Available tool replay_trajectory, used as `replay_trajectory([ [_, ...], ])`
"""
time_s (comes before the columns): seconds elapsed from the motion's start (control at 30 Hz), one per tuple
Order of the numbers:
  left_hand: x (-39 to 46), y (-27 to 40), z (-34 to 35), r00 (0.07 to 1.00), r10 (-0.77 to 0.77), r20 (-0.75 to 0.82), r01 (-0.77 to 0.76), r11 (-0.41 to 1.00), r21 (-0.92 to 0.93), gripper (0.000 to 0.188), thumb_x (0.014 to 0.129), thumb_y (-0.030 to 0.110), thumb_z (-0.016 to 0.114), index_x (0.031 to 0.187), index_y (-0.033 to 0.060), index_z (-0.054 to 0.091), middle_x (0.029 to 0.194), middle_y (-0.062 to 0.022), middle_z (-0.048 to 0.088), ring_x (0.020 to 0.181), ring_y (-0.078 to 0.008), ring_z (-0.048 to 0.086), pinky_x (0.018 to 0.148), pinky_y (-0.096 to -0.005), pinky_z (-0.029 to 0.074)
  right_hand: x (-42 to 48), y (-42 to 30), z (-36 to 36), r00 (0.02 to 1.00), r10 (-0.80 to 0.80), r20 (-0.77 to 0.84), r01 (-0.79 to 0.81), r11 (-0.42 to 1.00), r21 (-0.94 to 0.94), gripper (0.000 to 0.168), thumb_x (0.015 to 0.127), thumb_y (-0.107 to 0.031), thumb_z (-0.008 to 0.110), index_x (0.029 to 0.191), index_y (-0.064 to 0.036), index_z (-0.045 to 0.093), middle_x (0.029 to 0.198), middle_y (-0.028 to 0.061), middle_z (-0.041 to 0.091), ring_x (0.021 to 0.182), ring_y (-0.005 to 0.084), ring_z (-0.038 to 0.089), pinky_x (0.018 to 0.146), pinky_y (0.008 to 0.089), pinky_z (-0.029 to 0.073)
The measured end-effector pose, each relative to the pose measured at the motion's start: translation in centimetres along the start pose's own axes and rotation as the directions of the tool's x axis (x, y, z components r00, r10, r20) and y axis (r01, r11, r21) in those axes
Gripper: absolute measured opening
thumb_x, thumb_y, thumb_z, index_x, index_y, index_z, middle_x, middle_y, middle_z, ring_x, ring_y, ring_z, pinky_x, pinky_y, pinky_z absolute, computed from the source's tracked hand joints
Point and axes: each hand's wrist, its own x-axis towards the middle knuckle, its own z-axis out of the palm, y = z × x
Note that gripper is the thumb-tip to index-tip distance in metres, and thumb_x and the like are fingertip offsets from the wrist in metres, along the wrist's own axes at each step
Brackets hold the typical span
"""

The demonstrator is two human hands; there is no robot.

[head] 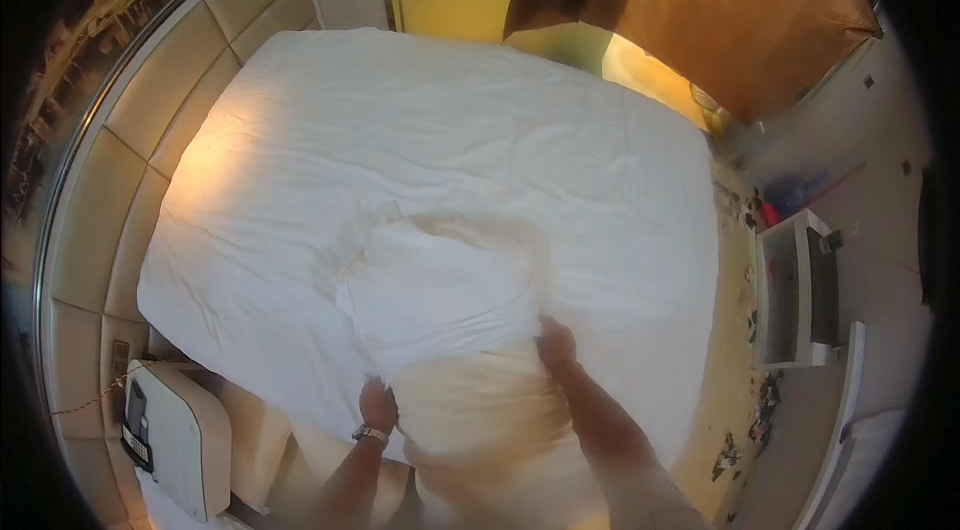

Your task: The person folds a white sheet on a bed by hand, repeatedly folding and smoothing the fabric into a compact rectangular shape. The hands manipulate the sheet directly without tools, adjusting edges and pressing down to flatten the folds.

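My left hand, with a metal-banded wristwatch on its wrist, is closed on the near left edge of a white pillow or folded white cloth. On the opposite side, my right hand grips the same item's right edge. Held between both hands, it is spread out above the bed; its far part is blurred. Which of the two it is cannot be told. A wrinkled white sheet covers the mattress beneath. My fingertips are partly hidden by the fabric.
A padded headboard runs along the left. At lower left a white bedside table holds a telephone. A white cabinet stands beyond the bed's right side. Brown curtains hang at upper right.
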Motion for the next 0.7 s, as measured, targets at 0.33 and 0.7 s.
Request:
replay_trajectory([
  [0.33,-0.1,0.8,-4.0,0.772,0.485,0.412,-0.298,0.847,-0.439,0.023,0.089,0.019,0.06,0.099,-0.0008,0.065,0.101,-0.0215,0.07,0.096,-0.0403,0.065,0.08,-0.0467,0.053,-5.9,11.2,2.1,0.92,-0.302,0.248,0.317,0.948,-0.018,0.023,0.089,-0.027,0.065,0.096,-0.005,0.065,0.097,0.0216,0.07,0.092,0.042,0.066,0.08,0.0504,0.052],
  [0.7,-6.9,-0.9,-1.1,0.782,0.193,0.593,-0.243,0.97,0.004,0.028,0.089,0.023,0.061,0.111,0.0079,0.069,0.096,-0.0189,0.073,0.087,-0.0382,0.071,0.08,-0.0452,0.058,-13.9,3.0,-7.4,0.923,0.255,0.289,-0.187,0.952,-0.242,0.02,0.09,-0.023,0.06,0.101,-0.007,0.068,0.102,0.018,0.071,0.095,0.0395,0.067,0.084,0.0491,0.053],
])
